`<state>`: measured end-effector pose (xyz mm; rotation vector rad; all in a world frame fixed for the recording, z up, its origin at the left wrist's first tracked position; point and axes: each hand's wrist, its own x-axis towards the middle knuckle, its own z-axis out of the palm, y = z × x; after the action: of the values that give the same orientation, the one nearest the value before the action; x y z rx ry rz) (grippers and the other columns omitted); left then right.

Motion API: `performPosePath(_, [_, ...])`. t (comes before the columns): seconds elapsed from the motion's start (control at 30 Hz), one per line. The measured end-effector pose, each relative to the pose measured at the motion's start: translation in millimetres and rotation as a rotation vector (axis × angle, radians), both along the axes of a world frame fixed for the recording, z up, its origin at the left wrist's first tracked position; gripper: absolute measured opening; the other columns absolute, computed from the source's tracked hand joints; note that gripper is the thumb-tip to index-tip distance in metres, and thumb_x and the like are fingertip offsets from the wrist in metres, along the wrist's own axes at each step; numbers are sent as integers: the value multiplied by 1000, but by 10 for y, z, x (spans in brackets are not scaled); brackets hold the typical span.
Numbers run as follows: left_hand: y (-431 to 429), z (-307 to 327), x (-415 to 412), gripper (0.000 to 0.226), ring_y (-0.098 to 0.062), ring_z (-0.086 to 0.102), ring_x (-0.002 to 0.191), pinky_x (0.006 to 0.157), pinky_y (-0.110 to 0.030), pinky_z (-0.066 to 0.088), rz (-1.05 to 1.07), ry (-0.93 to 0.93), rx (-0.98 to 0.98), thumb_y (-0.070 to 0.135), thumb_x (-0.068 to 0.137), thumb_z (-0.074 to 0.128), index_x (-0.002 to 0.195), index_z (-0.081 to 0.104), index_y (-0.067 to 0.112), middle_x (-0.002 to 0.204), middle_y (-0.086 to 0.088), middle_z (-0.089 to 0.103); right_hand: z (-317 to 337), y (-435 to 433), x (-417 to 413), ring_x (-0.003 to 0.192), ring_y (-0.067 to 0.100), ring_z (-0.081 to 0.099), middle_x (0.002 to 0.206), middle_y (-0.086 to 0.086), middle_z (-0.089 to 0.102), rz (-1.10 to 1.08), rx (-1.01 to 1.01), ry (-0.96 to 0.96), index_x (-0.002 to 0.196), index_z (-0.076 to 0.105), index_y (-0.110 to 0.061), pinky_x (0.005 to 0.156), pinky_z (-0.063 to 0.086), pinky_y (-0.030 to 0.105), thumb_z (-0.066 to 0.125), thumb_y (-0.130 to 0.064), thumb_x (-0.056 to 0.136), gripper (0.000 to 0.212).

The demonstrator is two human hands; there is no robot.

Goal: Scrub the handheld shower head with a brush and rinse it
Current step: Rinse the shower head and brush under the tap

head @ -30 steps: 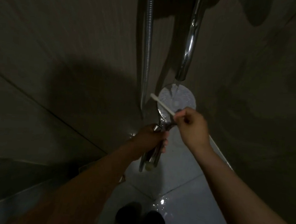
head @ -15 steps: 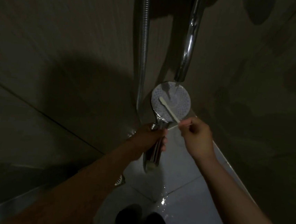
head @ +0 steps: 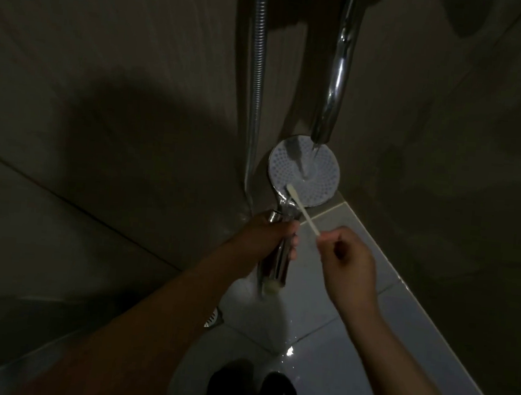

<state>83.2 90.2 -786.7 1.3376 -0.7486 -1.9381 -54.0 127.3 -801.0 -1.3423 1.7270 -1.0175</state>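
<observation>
The handheld shower head (head: 315,177) is round and chrome, its white dotted face turned up toward me. My left hand (head: 264,239) is closed around its chrome handle (head: 274,268). My right hand (head: 346,263) pinches the end of a thin white brush (head: 302,212). The brush tip rests on the lower left edge of the face, near the neck. A thin stream of water falls from the chrome spout (head: 331,105) onto the upper middle of the face.
A ribbed metal hose (head: 258,79) hangs down the dark tiled wall left of the spout. The pale floor tiles (head: 348,365) are wet, with a drain grate (head: 214,318) near my left forearm. My dark shoes (head: 250,390) stand at the bottom of the view.
My right hand has drawn back down and to the right, and the brush tip has slid from the upper left of the face to its lower edge. The left hand keeps its hold.
</observation>
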Motion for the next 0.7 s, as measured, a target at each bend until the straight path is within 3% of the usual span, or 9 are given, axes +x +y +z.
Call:
performPosePath(0.2, [42,-21,26,19,-10,52,40,44,-18,47,-23,4,16,8,95,49,77,49,8,67,-9,50,77,-321,-408,78,26,60,74,4,61,-235,94,83,71,55,-24,78,50,43,56,-13,90,22])
performPosePath(0.47, [-20,-16,-1,15,-10,56,45,48,-19,50,-24,3,-22,10,96,48,82,52,9,69,-8,52,39,136,-260,67,23,57,69,3,60,-30,51,42,73,59,-22,64,46,33,58,-6,89,23])
performPosePath(0.7, [71,-86,27,12,-12,54,45,47,-19,48,-37,-25,-46,11,95,50,84,52,8,64,-7,54,40,-81,-563,67,11,51,73,-1,56,-244,93,17,76,53,-20,67,39,28,54,-10,92,19])
